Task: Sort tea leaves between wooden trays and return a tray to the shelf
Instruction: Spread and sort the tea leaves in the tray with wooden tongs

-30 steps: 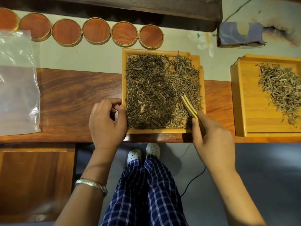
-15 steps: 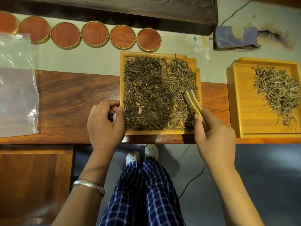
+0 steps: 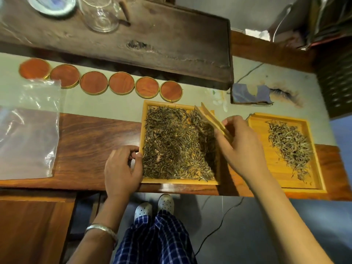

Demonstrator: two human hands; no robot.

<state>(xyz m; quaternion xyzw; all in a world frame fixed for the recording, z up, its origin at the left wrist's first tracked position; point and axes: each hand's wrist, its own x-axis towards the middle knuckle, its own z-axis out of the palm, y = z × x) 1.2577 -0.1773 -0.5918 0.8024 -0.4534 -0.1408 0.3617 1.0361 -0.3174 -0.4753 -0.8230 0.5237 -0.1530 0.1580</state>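
A pale wooden tray (image 3: 181,181) lies in front of me, covered with dark tea leaves (image 3: 171,143). My left hand (image 3: 122,168) grips its left rim near the front corner, thumb on the edge. My right hand (image 3: 242,145) holds bamboo tweezers (image 3: 211,117) above the tray's right side, their tips pointing up and away towards the far right corner. A second wooden tray (image 3: 257,149) stands to the right, with a smaller pile of paler leaves (image 3: 289,147) in it.
A row of round wooden lids (image 3: 122,83) lies behind the trays. A clear plastic bag (image 3: 26,130) lies at the left. A dark wooden shelf board (image 3: 152,44) with a glass (image 3: 102,16) runs along the back. A grey cloth (image 3: 251,94) lies behind the right tray.
My right hand has lifted the tweezers from the near right of the leaves up and back, tips now near the far right corner. The view has tilted up. My left hand stays on the rim.
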